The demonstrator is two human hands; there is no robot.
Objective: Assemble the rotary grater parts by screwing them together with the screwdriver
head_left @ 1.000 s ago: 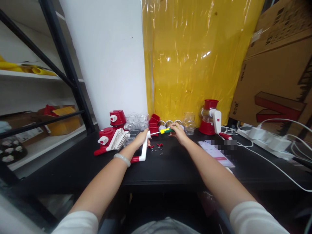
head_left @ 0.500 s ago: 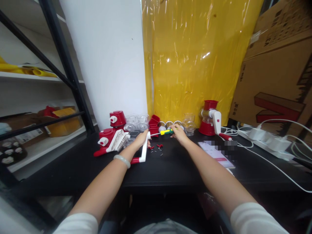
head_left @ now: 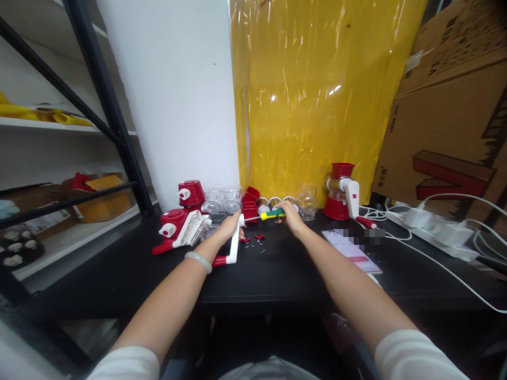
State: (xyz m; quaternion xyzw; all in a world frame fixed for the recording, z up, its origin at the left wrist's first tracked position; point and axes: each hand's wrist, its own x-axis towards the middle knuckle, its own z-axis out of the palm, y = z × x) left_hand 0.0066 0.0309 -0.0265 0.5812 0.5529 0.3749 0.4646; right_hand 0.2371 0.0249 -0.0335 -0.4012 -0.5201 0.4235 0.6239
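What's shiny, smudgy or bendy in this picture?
Head view: white glare spots on the yellow curtain; head view: the screwdriver looks a bit soft; head view: blocky squares cover part of the phone; head view: the cardboard box seems stretched near the edge.

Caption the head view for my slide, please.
Right grip holds a green-and-yellow screwdriver to a white, red-handled plastic crank in the left grip.

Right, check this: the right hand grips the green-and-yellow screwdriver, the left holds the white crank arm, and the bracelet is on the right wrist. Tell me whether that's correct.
Wrong wrist: the head view shows the bracelet on the left one. The right hand does grip the green-and-yellow screwdriver, and the left hand holds the white crank arm.
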